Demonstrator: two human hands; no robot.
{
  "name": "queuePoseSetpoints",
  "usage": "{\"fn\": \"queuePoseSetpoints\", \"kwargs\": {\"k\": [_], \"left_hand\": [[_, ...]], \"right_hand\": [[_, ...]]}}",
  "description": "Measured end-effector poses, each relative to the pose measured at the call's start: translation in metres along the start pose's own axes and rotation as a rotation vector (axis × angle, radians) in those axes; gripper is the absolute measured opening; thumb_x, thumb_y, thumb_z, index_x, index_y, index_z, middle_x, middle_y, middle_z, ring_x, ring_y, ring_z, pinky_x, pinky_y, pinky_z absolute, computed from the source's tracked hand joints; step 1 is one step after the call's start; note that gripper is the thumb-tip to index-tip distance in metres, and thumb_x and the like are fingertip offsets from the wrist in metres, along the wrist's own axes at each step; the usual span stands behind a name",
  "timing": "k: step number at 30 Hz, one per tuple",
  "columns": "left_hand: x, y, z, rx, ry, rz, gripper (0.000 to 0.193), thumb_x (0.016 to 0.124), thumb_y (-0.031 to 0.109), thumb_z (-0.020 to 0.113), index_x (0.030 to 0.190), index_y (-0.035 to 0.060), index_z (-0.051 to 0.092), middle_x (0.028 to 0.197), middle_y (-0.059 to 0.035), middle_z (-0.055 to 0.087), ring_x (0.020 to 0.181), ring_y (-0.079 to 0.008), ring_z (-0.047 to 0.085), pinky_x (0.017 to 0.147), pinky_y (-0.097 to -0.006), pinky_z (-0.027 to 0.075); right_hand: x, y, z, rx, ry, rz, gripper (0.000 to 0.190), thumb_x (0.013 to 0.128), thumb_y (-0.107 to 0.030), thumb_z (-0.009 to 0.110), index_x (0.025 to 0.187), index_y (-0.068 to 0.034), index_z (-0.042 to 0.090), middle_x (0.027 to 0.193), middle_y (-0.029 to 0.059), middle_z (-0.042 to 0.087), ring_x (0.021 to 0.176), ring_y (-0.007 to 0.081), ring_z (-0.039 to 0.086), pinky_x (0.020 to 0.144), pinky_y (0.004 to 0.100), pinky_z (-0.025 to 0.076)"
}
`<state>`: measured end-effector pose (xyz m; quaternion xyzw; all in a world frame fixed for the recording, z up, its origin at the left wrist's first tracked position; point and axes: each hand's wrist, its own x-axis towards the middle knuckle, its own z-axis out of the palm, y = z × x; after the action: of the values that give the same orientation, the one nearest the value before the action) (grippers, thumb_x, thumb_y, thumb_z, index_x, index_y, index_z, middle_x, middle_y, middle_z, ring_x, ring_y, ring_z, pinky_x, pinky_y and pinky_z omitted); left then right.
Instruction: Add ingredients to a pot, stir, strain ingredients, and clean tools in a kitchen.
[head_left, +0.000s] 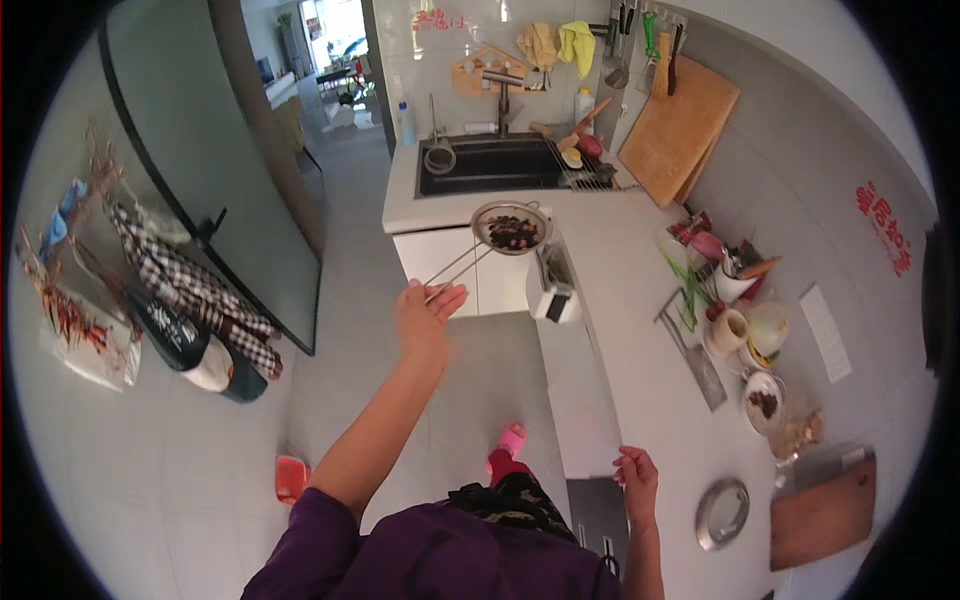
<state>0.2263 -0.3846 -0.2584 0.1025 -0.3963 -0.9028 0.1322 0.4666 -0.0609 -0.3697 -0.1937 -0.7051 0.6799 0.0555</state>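
Note:
A round wire-mesh strainer (512, 228) holds small dark and reddish pieces. My left hand (431, 309) grips its long thin wire handle, stretched out ahead of me. The strainer's bowl is near the counter's inner corner, in front of the sink and by a small bin hung on the counter's edge. At the counter's front edge, on the right, my right hand (637, 480) has its fingers loosely curled, and nothing shows in it. On the counter beyond that hand lie a round steel lid or dish (722, 514) and a cleaver (701, 375).
The black sink (495, 166) has a wire rack with food at its right end. The small bin (556, 281) hangs from the counter edge. Cutting boards (679, 127) lean on the wall. Bowls, a cup and green onions (688, 289) stand along the right wall.

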Motion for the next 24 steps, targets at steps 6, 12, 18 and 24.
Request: {"fn": "queuePoseSetpoints", "kwargs": {"k": [6,12,18,24], "left_hand": [[0.124,-0.009,0.024,0.081,0.047,-0.026,0.027,0.100,0.022,0.035,0.086,0.0001,0.040,0.086,-0.0204,0.056,0.082,-0.0358,0.065,0.076,-0.0416,0.058],[0.226,-0.023,0.055,0.123,0.059,-0.014,0.028,0.101,0.022,0.036,0.085,0.0000,0.041,0.086,-0.0210,0.057,0.081,-0.0355,0.065,0.074,-0.0413,0.058],[0.345,-0.052,0.058,0.166,0.080,-0.085,0.029,0.101,0.024,0.037,0.086,-0.0004,0.044,0.087,-0.0192,0.058,0.081,-0.0329,0.066,0.074,-0.0406,0.058],[0.468,-0.076,0.050,0.137,0.029,-0.180,0.029,0.100,0.025,0.039,0.087,0.0012,0.048,0.085,-0.0145,0.060,0.075,-0.0289,0.067,0.071,-0.0394,0.057]], "right_hand": [[0.190,-0.059,0.067,0.003,-0.079,-0.163,0.019,0.095,-0.011,0.049,0.107,-0.001,0.059,0.087,0.0049,0.063,0.072,0.0092,0.057,0.067,0.0226,0.046],[0.356,-0.146,0.143,-0.183,-0.190,-0.358,0.022,0.093,-0.010,0.052,0.111,0.001,0.059,0.100,0.0101,0.065,0.089,0.0170,0.062,0.080,0.0275,0.049],[0.503,-0.199,0.216,-0.441,-0.177,-0.543,0.026,0.094,-0.010,0.050,0.117,0.000,0.057,0.112,0.0153,0.062,0.097,0.0251,0.063,0.087,0.0316,0.049],[0.668,-0.216,0.306,-0.587,-0.133,-0.630,0.037,0.089,-0.006,0.055,0.126,-0.001,0.049,0.118,0.0180,0.059,0.105,0.0316,0.059,0.092,0.0362,0.046]]}}
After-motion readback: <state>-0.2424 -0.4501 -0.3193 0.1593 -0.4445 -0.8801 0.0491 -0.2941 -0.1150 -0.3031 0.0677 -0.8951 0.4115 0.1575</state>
